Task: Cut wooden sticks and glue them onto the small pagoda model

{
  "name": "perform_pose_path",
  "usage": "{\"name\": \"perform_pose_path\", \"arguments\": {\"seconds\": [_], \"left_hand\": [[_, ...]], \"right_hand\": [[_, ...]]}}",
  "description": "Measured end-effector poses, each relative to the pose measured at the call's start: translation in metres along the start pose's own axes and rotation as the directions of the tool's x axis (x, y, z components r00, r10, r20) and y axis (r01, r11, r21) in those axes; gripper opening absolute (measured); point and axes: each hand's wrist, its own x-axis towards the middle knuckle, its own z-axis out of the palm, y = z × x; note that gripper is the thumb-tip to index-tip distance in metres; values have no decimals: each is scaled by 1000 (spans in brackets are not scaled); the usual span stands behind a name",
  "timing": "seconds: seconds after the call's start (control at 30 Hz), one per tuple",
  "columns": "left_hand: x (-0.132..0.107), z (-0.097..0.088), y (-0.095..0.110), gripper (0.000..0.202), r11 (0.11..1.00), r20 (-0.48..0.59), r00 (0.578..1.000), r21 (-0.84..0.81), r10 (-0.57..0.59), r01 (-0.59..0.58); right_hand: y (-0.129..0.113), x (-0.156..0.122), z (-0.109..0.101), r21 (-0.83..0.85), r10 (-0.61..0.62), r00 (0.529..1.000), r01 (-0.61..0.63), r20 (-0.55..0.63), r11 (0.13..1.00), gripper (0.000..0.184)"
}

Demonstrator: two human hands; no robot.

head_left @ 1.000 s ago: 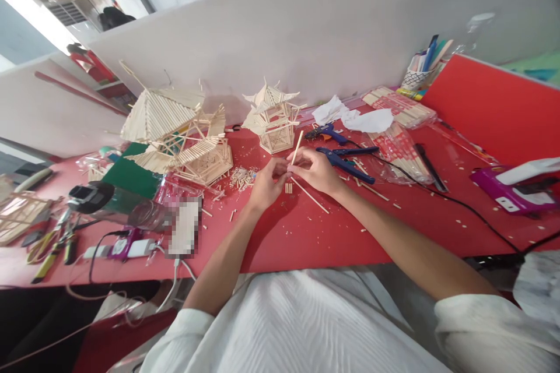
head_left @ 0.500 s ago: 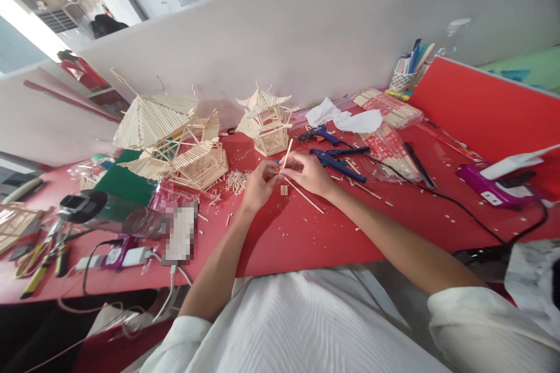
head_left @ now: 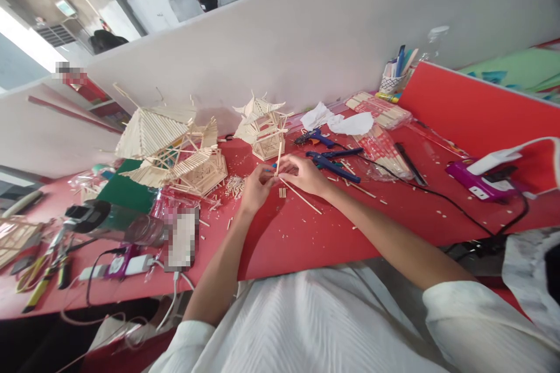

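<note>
My left hand [head_left: 257, 188] and my right hand [head_left: 304, 176] meet above the red table, fingertips pinched together around the lower part of a thin wooden stick [head_left: 279, 154]. It points up and away from me. Another thin stick [head_left: 306, 200] slants down to the right from under my right fingers; whether it is held or just lies there I cannot tell. Below the fingertips a few short cut pieces [head_left: 282, 192] lie side by side. A heap of stick offcuts [head_left: 235, 185] is left of my left hand. Blue-handled cutters [head_left: 335, 166] lie beyond my right hand.
A small stick pavilion [head_left: 263, 128] and a larger one [head_left: 153, 134] stand behind. A blue glue gun [head_left: 319, 139] trails a black cable rightward. Packs of sticks [head_left: 385, 151], a red board [head_left: 476, 116], a purple power strip [head_left: 481, 183] and a bottle [head_left: 118, 221] surround the work area.
The whole view has shifted slightly. Both hands stay together at the stick, which now stands a little more upright.
</note>
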Motion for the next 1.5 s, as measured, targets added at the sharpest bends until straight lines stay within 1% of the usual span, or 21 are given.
{"name": "perform_pose_path", "arguments": {"seconds": [0.07, 0.17, 0.27, 0.37, 0.43, 0.53, 0.67, 0.87, 1.07, 1.33, 1.5], "left_hand": [[2, -4, 1, 24, 999, -46, 999, 40, 1, 1], [4, -10, 2, 22, 997, -87, 996, 80, -4, 11], [5, -12, 1, 22, 997, -89, 996, 70, -15, 21], [5, -13, -2, 22, 998, -89, 996, 54, -20, 25], [6, -14, -4, 22, 998, -93, 995, 55, -19, 24], [6, -15, -6, 22, 998, -98, 995, 55, -25, 30], [7, -14, -8, 21, 998, -87, 996, 54, -24, 28], [7, -12, -9, 20, 999, -55, 998, 41, 15, -13], [7, -12, -8, 22, 1000, -42, 999, 29, -4, 5], [7, -12, -8, 22, 1000, -39, 999, 21, 2, -1], [6, -11, -8, 22, 1000, -36, 999, 12, -8, 8]], "right_hand": [[3, 0, -3, -76, 21, 998, -16, 55, 997, 23], [4, -2, -4, -285, 33, 981, 23, 189, 958, 19], [1, -7, 0, -500, 47, 954, 114, 298, 859, 24], [-3, -11, 6, -648, 74, 942, 167, 327, 743, 28], [-6, -12, 10, -689, 92, 940, 171, 328, 705, 25], [-8, -13, 13, -699, 104, 935, 177, 340, 693, 19], [-8, -12, 16, -705, 95, 928, 204, 360, 680, 17], [-4, -10, 13, -615, 10, 947, 199, 320, 763, 16], [3, -8, 7, -539, -44, 956, 202, 291, 818, 15], [2, -9, 7, -565, -41, 939, 239, 341, 790, 18], [4, -9, 6, -568, -31, 924, 259, 380, 781, 17]]}}
